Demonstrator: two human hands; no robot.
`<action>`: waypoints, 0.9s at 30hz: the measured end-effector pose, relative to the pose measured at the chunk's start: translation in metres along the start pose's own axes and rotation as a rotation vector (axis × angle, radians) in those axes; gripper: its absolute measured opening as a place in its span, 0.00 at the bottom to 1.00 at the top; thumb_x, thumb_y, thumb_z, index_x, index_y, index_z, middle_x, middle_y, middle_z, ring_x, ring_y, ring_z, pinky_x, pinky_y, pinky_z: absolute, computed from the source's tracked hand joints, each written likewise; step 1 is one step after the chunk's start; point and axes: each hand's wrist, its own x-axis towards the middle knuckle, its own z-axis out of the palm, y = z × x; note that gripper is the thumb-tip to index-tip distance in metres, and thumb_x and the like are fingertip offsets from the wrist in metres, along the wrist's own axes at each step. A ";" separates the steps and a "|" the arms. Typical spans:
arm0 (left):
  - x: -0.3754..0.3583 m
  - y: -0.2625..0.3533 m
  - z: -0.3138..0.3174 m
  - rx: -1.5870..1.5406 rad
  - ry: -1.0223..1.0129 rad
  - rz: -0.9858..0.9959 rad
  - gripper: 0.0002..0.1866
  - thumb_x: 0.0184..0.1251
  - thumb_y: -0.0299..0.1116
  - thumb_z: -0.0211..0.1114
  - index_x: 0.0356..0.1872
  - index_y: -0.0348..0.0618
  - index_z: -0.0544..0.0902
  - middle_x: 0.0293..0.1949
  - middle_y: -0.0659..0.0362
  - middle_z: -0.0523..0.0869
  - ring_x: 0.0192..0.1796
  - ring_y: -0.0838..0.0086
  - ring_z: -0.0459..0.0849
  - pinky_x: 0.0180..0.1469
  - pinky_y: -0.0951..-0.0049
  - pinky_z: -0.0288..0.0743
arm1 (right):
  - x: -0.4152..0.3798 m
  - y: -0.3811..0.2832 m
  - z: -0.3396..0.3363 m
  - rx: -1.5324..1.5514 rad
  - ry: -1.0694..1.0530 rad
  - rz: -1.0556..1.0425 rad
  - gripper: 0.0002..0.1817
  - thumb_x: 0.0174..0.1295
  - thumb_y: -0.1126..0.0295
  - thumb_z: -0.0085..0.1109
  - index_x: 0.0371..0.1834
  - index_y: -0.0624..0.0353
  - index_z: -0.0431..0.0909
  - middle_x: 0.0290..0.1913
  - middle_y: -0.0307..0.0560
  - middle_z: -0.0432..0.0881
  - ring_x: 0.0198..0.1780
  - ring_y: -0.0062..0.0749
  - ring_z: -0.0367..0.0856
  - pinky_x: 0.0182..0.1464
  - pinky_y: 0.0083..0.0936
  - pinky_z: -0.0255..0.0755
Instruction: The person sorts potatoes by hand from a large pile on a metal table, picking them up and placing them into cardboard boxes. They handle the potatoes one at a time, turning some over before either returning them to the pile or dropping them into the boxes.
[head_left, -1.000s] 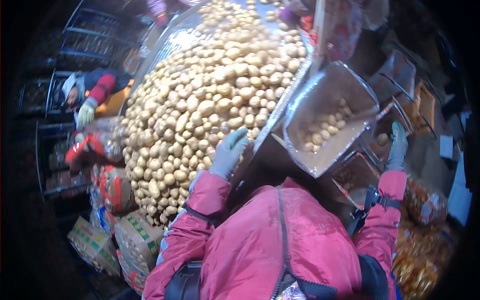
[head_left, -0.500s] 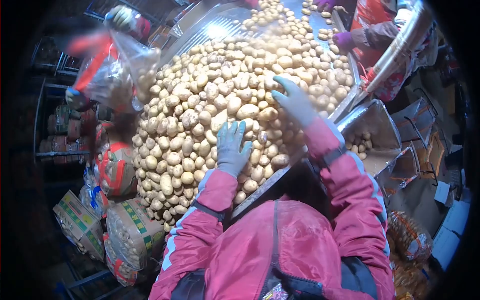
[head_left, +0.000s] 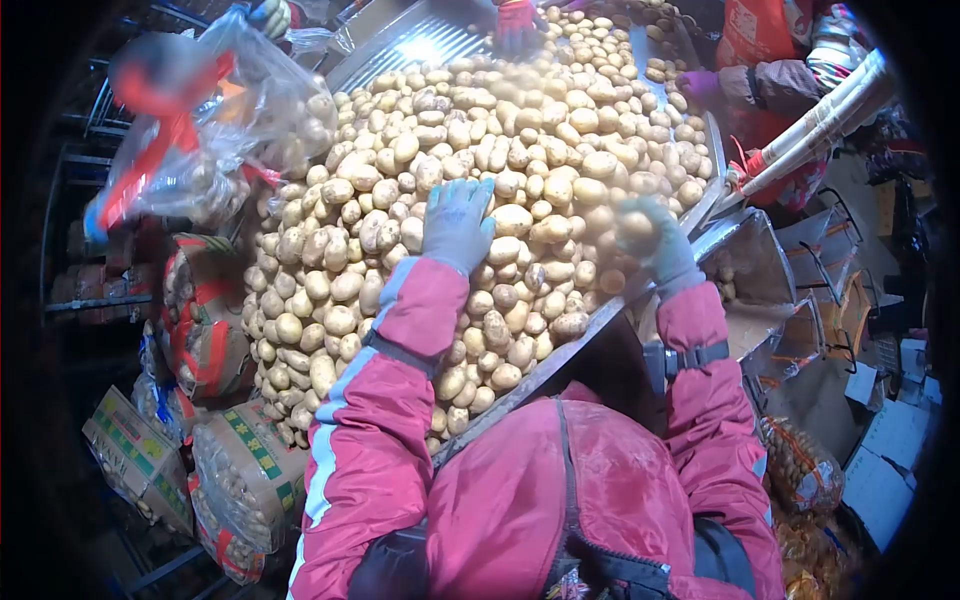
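A large heap of potatoes (head_left: pixel 400 235) fills the metal-edged table before me. My left hand (head_left: pixel 458 228), in a grey-green glove, lies on the heap with its fingers stretched forward over the potatoes. At the table's right edge, my right hand (head_left: pixel 660 245) wears the same kind of glove and is blurred by motion. Its fingers curl round a potato (head_left: pixel 637 232). Just beyond that hand, over the edge, stands an open lined container (head_left: pixel 755 255) with some potatoes inside.
Across the table, other people's gloved hands show: a red glove (head_left: pixel 516 25) and a purple one (head_left: pixel 698 88). At left, a clear plastic bag (head_left: pixel 215 150) with red bands is held up. Packed potato bags (head_left: pixel 240 470) stand lower left; white boxes (head_left: pixel 885 455) lie at right.
My right hand has moved from the heap back toward the right edge, now with a potato. My left hand has shifted slightly forward. The plastic bag at left has swung and spread.
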 end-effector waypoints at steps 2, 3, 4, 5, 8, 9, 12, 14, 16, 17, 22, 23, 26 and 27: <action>0.011 -0.004 -0.004 -0.014 -0.107 -0.019 0.32 0.62 0.39 0.75 0.70 0.52 0.80 0.60 0.55 0.83 0.68 0.57 0.76 0.72 0.56 0.71 | -0.023 0.006 -0.014 -0.099 -0.092 -0.045 0.20 0.71 0.64 0.62 0.61 0.65 0.83 0.47 0.49 0.88 0.41 0.33 0.89 0.41 0.34 0.89; 0.013 -0.005 -0.009 -0.021 -0.205 -0.042 0.32 0.62 0.39 0.75 0.69 0.54 0.80 0.60 0.56 0.83 0.67 0.57 0.77 0.71 0.57 0.71 | -0.029 0.013 -0.019 -0.140 -0.131 -0.100 0.20 0.69 0.67 0.62 0.60 0.67 0.82 0.46 0.48 0.87 0.41 0.32 0.89 0.41 0.33 0.89; 0.014 -0.001 -0.022 0.039 -0.261 -0.033 0.31 0.60 0.37 0.75 0.67 0.54 0.82 0.58 0.56 0.83 0.65 0.57 0.78 0.69 0.57 0.73 | -0.036 0.024 -0.020 -0.236 -0.112 -0.269 0.20 0.67 0.72 0.59 0.60 0.70 0.82 0.41 0.47 0.86 0.38 0.31 0.88 0.40 0.31 0.89; 0.010 -0.002 -0.024 0.047 -0.261 -0.031 0.31 0.60 0.37 0.75 0.67 0.54 0.82 0.58 0.56 0.83 0.65 0.57 0.78 0.69 0.57 0.73 | -0.040 0.028 -0.023 -0.228 -0.116 -0.271 0.20 0.67 0.72 0.59 0.60 0.70 0.82 0.41 0.47 0.86 0.38 0.31 0.88 0.40 0.31 0.89; -0.003 -0.010 -0.023 -0.092 -0.193 -0.018 0.30 0.57 0.34 0.75 0.65 0.55 0.82 0.57 0.54 0.83 0.64 0.54 0.80 0.67 0.56 0.77 | -0.045 0.031 -0.039 -0.124 -0.118 -0.061 0.22 0.63 0.78 0.58 0.61 0.73 0.81 0.36 0.47 0.84 0.33 0.29 0.85 0.39 0.29 0.87; -0.008 -0.016 -0.022 -0.092 -0.198 0.000 0.30 0.57 0.34 0.75 0.65 0.55 0.82 0.57 0.54 0.83 0.64 0.54 0.80 0.67 0.56 0.77 | -0.042 0.034 -0.046 -0.061 -0.182 -0.075 0.19 0.65 0.77 0.59 0.59 0.71 0.84 0.37 0.45 0.85 0.32 0.27 0.84 0.37 0.28 0.86; -0.015 -0.009 -0.038 -0.198 -0.025 -0.207 0.31 0.60 0.33 0.75 0.68 0.50 0.80 0.61 0.51 0.82 0.67 0.52 0.78 0.72 0.55 0.73 | -0.047 0.022 -0.008 -0.439 -0.081 -0.263 0.13 0.70 0.69 0.65 0.52 0.64 0.90 0.38 0.42 0.89 0.35 0.26 0.84 0.39 0.24 0.82; -0.012 -0.011 -0.027 -0.126 0.081 -0.183 0.32 0.60 0.34 0.74 0.69 0.50 0.80 0.63 0.50 0.81 0.67 0.51 0.78 0.72 0.54 0.73 | -0.011 0.030 0.003 -0.706 -0.083 -0.414 0.16 0.69 0.65 0.67 0.55 0.61 0.89 0.42 0.42 0.91 0.44 0.23 0.87 0.50 0.23 0.80; -0.011 -0.008 -0.023 -0.086 0.181 -0.169 0.33 0.62 0.35 0.73 0.72 0.47 0.78 0.67 0.46 0.79 0.70 0.49 0.76 0.74 0.51 0.69 | -0.004 0.018 0.050 -0.929 -0.096 -0.525 0.23 0.65 0.57 0.69 0.60 0.58 0.87 0.50 0.50 0.92 0.50 0.36 0.91 0.55 0.31 0.82; -0.011 -0.002 -0.020 -0.082 0.183 -0.165 0.33 0.62 0.35 0.73 0.72 0.47 0.78 0.67 0.46 0.79 0.70 0.49 0.76 0.74 0.51 0.69 | 0.016 0.023 0.062 -1.114 -0.117 -0.608 0.27 0.65 0.56 0.67 0.66 0.56 0.83 0.59 0.55 0.89 0.58 0.47 0.89 0.61 0.39 0.80; -0.027 0.031 -0.014 -0.300 0.183 -0.052 0.32 0.63 0.33 0.75 0.71 0.47 0.80 0.66 0.48 0.81 0.69 0.50 0.78 0.73 0.54 0.72 | 0.066 0.025 0.116 -1.632 -0.127 -0.539 0.31 0.60 0.60 0.66 0.69 0.53 0.80 0.62 0.56 0.86 0.63 0.50 0.85 0.66 0.43 0.78; -0.034 0.035 -0.013 -0.338 0.149 -0.061 0.32 0.63 0.33 0.75 0.70 0.47 0.80 0.66 0.49 0.82 0.68 0.51 0.79 0.73 0.54 0.73 | 0.070 0.025 0.119 -1.658 -0.142 -0.499 0.28 0.58 0.62 0.67 0.65 0.54 0.82 0.61 0.56 0.87 0.61 0.52 0.86 0.64 0.43 0.79; -0.046 0.040 -0.010 -0.374 0.153 -0.080 0.31 0.64 0.33 0.75 0.70 0.48 0.80 0.66 0.50 0.82 0.68 0.52 0.79 0.73 0.54 0.72 | 0.087 0.019 0.113 -1.499 -0.207 -0.482 0.24 0.55 0.64 0.68 0.58 0.56 0.87 0.55 0.59 0.89 0.56 0.52 0.89 0.60 0.42 0.81; -0.052 0.040 -0.008 -0.392 0.158 -0.081 0.31 0.64 0.33 0.75 0.70 0.48 0.80 0.66 0.49 0.82 0.68 0.52 0.80 0.73 0.54 0.72 | 0.092 0.020 0.101 -1.302 -0.251 -0.479 0.23 0.53 0.65 0.69 0.54 0.57 0.89 0.51 0.60 0.90 0.52 0.50 0.90 0.58 0.39 0.82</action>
